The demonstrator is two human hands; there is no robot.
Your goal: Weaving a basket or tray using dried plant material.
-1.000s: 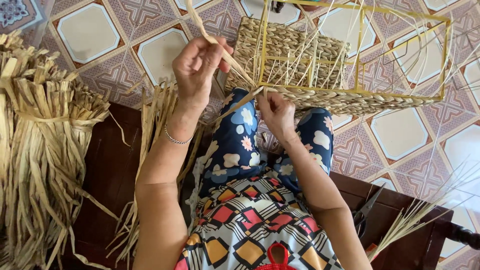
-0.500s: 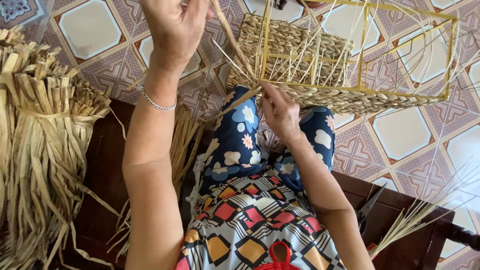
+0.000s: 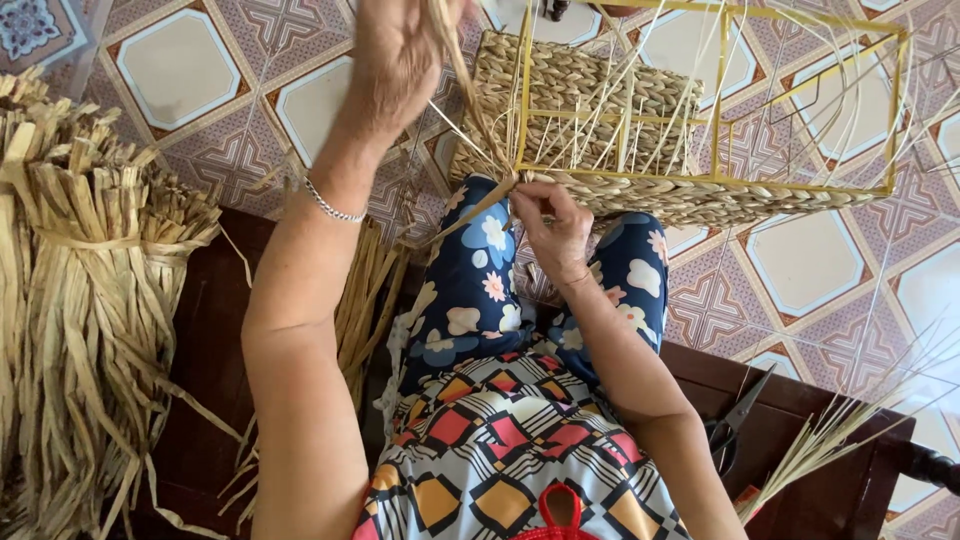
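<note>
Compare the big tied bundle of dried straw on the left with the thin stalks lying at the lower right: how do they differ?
The tied bundle is made of broad, flat, tan strips; the thin stalks are fine and pale. The bundle is thick and bound round with a strip; the stalks are a small loose spray, fanning out untied. The bundle lies left of the person, the stalks right of them beside the scissors. Both look like dried plant fibre, like the woven basket.

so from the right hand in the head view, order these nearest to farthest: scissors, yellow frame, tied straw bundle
1. yellow frame, just above the right hand, at its fingertips
2. scissors, lower right on the dark bench
3. tied straw bundle, far left
</note>
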